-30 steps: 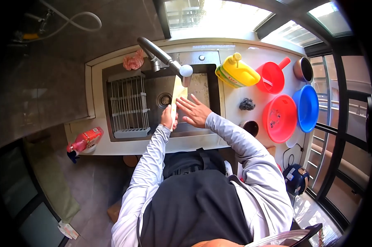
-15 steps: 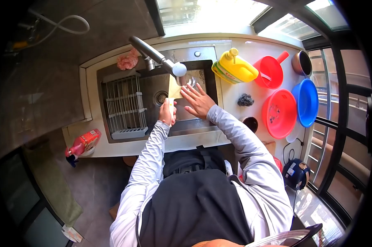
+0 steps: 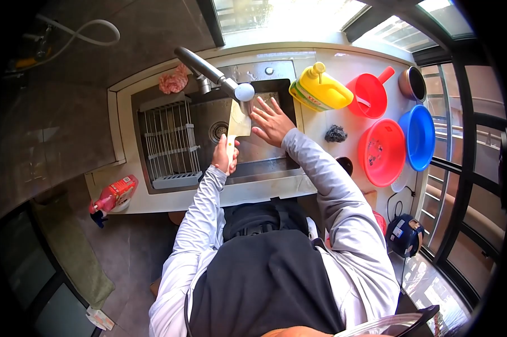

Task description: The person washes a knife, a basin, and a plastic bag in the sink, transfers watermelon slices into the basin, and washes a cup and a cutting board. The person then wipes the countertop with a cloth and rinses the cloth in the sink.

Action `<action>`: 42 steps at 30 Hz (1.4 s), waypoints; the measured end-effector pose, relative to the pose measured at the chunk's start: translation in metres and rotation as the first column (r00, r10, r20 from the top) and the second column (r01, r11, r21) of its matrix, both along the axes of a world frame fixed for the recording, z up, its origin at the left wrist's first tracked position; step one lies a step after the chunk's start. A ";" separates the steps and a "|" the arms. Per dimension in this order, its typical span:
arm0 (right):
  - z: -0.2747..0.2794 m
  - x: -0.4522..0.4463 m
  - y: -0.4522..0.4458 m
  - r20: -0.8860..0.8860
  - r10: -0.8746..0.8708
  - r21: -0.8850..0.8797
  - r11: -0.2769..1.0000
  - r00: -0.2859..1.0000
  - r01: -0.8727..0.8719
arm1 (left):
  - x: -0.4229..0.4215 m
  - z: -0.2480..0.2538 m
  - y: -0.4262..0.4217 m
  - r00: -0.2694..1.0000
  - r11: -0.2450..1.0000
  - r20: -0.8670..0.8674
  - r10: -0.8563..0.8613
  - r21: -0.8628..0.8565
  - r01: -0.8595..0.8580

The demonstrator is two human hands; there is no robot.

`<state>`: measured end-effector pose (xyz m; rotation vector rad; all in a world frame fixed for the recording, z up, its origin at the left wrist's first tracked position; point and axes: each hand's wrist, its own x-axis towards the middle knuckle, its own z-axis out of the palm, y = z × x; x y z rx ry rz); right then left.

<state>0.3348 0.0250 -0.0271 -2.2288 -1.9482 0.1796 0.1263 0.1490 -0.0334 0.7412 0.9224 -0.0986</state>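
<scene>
My left hand (image 3: 225, 155) is wrapped round the white handle of a cleaver (image 3: 240, 122), whose broad blade points away from me over the sink (image 3: 208, 112). The blade sits under the head of the grey faucet (image 3: 219, 80). To the right of the blade, my right hand (image 3: 272, 123) is spread flat with its fingers apart, the fingertips close to the faucet head and the blade edge. It holds nothing. Whether any fingertip touches the blade I cannot tell. The drain (image 3: 218, 132) shows left of the blade.
A dish rack (image 3: 169, 143) fills the sink's left side. Right of the sink stand a yellow jug (image 3: 320, 90), a dark scrubber (image 3: 336, 133), a red dipper (image 3: 371, 92), red basin (image 3: 381, 151) and blue basin (image 3: 419, 137). A pink spray bottle (image 3: 116, 194) lies at the counter's left end.
The cleaver and my left hand have shifted slightly left and toward me. My right hand has come off the blade, moving a little away to the right and up.
</scene>
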 end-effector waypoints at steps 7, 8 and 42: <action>0.010 -0.009 -0.010 -0.039 0.187 0.056 0.981 0.982 -0.185 | -0.014 -0.002 0.001 0.999 0.999 0.030 -0.019 -0.050 0.021; 0.009 0.003 -0.008 0.006 0.082 0.016 0.996 0.997 -0.082 | -0.016 -0.004 -0.001 0.999 0.998 0.019 -0.035 -0.047 0.036; 0.000 -0.045 -0.008 -0.160 0.014 0.077 0.997 0.987 -0.001 | 0.026 0.004 -0.020 0.795 0.088 -0.499 -0.344 0.826 0.557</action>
